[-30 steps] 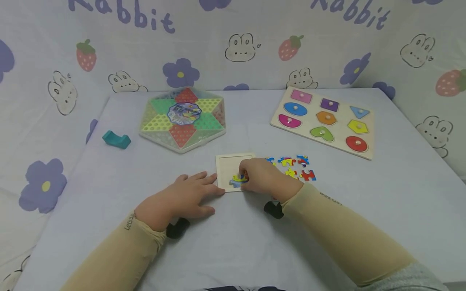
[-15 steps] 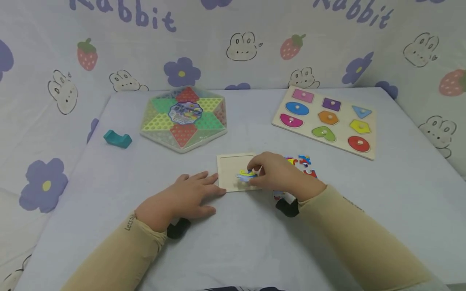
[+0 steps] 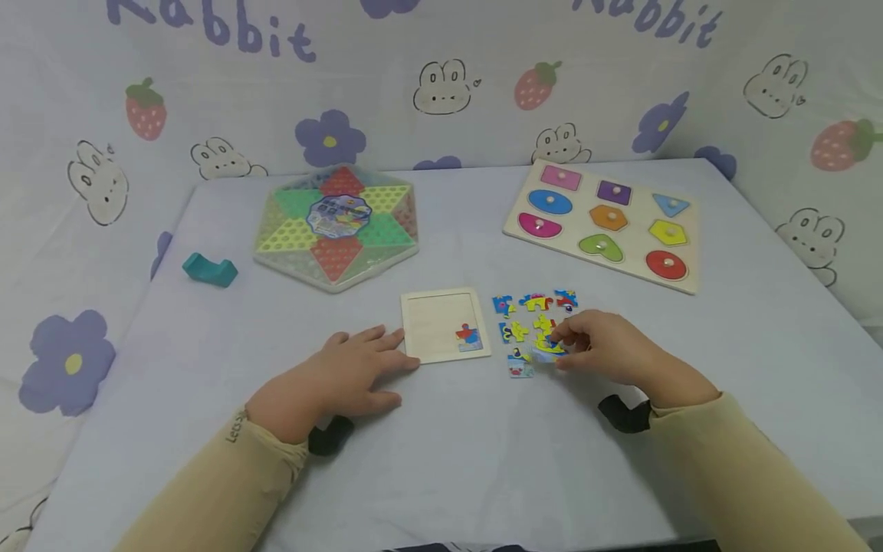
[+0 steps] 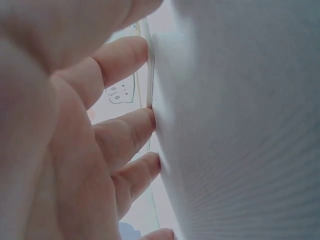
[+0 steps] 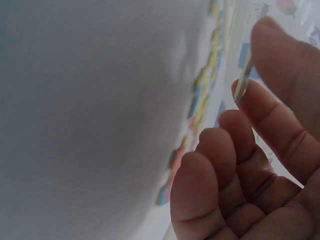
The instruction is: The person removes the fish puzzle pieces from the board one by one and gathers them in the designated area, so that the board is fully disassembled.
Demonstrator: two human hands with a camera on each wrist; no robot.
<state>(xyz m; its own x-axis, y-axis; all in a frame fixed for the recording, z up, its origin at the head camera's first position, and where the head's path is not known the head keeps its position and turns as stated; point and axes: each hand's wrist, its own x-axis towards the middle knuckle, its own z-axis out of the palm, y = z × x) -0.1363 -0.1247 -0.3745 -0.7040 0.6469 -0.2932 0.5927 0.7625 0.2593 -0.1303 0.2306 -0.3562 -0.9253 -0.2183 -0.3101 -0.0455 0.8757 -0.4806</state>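
Note:
My right hand (image 3: 607,349) pinches a yellow and light-blue jigsaw piece (image 3: 548,351) between thumb and index finger. In the right wrist view the held piece (image 5: 243,82) shows edge-on, apart from the table. Beneath and beside it lie several loose jigsaw pieces (image 3: 513,332), yellow, blue and red. A square wooden puzzle tray (image 3: 410,326) lies to their left, with a red and blue piece (image 3: 468,337) in its lower right corner. My left hand (image 3: 345,376) rests on the table with fingers spread, fingertips (image 4: 142,47) right at the tray's left edge.
A hexagonal Chinese checkers set (image 3: 336,226) lies at the back left, with a teal curved block (image 3: 210,270) beside it. At the back right is a wooden shape board (image 3: 607,222) with knobbed pieces. A printed cloth (image 3: 386,92) hangs behind the table.
My right hand has lifted the yellow and light-blue piece out of the tray and carried it right, over the loose pieces. The red and blue piece in the tray is now uncovered. My left hand stays put.

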